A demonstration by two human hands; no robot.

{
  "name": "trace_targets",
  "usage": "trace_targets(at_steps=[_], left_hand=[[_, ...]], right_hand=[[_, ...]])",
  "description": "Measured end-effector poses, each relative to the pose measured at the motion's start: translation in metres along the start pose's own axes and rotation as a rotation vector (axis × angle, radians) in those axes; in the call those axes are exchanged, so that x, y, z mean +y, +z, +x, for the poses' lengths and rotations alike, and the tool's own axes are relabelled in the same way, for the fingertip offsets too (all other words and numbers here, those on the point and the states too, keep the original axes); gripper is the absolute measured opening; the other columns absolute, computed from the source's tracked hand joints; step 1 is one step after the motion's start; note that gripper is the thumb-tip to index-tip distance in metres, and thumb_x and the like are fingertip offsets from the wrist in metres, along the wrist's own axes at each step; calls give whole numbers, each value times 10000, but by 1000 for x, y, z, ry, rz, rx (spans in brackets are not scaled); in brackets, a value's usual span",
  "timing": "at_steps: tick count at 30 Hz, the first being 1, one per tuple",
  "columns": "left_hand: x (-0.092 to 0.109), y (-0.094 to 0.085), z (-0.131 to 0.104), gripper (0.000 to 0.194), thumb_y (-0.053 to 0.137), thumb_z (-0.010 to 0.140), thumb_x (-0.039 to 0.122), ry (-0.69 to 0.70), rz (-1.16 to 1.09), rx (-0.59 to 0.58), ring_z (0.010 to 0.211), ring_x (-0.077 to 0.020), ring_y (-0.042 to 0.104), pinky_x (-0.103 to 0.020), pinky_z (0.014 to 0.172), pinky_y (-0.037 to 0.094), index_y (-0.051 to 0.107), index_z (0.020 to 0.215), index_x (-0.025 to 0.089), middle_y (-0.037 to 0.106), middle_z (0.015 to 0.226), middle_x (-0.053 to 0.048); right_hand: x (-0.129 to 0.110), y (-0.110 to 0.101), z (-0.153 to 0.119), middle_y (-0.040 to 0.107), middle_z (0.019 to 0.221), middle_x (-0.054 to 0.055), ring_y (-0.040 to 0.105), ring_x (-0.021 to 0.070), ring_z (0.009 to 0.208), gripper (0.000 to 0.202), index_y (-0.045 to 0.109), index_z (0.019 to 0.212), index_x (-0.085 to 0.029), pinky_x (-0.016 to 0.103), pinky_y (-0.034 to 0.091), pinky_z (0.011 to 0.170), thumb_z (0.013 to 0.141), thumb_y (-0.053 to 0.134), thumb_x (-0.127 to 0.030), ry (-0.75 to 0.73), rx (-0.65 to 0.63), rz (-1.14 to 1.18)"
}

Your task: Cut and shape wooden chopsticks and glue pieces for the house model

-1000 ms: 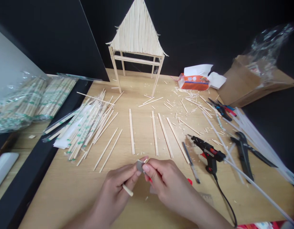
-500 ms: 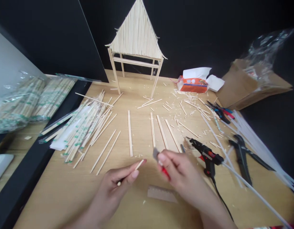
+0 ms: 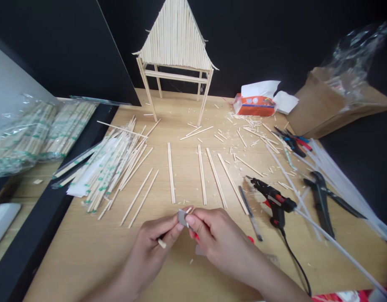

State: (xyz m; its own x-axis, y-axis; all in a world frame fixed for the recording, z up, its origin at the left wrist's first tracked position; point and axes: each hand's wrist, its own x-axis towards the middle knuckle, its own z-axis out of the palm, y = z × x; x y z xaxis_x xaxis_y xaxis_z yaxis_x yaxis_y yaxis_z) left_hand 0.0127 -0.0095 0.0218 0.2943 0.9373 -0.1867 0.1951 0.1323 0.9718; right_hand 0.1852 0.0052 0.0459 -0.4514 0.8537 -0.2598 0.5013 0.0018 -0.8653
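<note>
On the near side of the table (image 3: 86,264), I have both hands almost meeting. The left hand (image 3: 154,241) is closed round a wooden stick (image 3: 162,243), its blunt end poking out below the fingers; the right hand (image 3: 215,233) grips a knife — the grey blade lies at the stick's other end, though the fingers hide the exact contact. Under the right hand I see a partly covered ruler (image 3: 201,250). Just beyond lie four paired sticks (image 3: 216,178), with two single sticks (image 3: 136,197) to their left and a pen (image 3: 250,214) and a glue gun (image 3: 271,195) to their right. A pile of chopsticks (image 3: 111,172) spreads farther left. Past these I make out pliers (image 3: 292,142), a tissue box (image 3: 254,105) and a cardboard box (image 3: 322,105). At the back — upright on its legs — stands a stick house (image 3: 174,40).
</note>
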Motion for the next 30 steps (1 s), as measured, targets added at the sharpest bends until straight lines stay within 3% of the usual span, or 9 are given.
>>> trace_targets(at_steps=[7,9,11,12,14,16,19,27,30], left_hand=[[-3,1,-5,259,566,852,255,-35,14,27,826,-199,670,-273,777,528,696,1075,285,731,971,2],[-3,0,-8,269,572,846,279,-17,22,64,916,-221,659,-300,830,515,691,1087,286,733,958,-13],[-2,-3,-10,277,586,835,306,-30,8,103,967,-226,638,-306,855,497,689,1091,285,730,924,-26],[-2,-5,-9,287,590,831,324,-69,-16,105,929,-217,640,-296,825,499,686,1098,281,723,867,-30],[-2,-7,-7,338,575,838,378,-209,-107,63,690,-161,613,-252,657,490,660,1142,259,640,647,-6],[-2,-9,-3,420,544,853,425,-339,-231,-24,457,-87,418,-204,495,375,610,1212,218,428,476,55],[-5,-9,2,481,529,864,432,-373,-369,-78,439,-57,192,-197,463,220,557,1267,172,234,473,94],[-11,0,1,402,541,862,397,-345,-380,-68,458,-66,166,-217,451,146,627,1175,160,234,495,85],[-11,1,2,381,534,865,404,-345,-372,-103,454,-68,163,-214,444,151,638,1141,164,242,489,87]], right_hand=[[3,-6,0,545,627,-25,474,91,541,304,506,683,-188,205,329,520,949,384,-270,-9,65,31],[11,-20,-2,505,558,-30,438,95,485,310,512,655,-189,211,303,471,927,439,-318,45,228,21],[19,-35,-5,418,480,-49,352,90,413,353,491,622,-193,218,261,417,910,464,-397,157,535,40],[21,-41,-7,397,474,-53,335,90,405,364,493,636,-195,218,262,409,914,448,-424,194,626,85],[22,-46,-8,423,512,-43,367,92,430,378,505,668,-192,211,282,411,915,428,-468,201,542,223],[20,-39,-6,436,543,-37,385,89,449,389,523,700,-187,202,291,407,912,417,-496,193,367,369],[17,-21,-1,441,577,-42,392,81,467,346,560,781,-182,192,296,414,895,458,-493,176,257,483],[13,0,9,568,650,-25,397,56,420,198,642,865,-191,181,317,385,810,621,-380,152,267,500],[12,3,11,497,521,-56,370,56,379,193,649,822,-183,179,281,356,790,640,-373,164,249,511]])
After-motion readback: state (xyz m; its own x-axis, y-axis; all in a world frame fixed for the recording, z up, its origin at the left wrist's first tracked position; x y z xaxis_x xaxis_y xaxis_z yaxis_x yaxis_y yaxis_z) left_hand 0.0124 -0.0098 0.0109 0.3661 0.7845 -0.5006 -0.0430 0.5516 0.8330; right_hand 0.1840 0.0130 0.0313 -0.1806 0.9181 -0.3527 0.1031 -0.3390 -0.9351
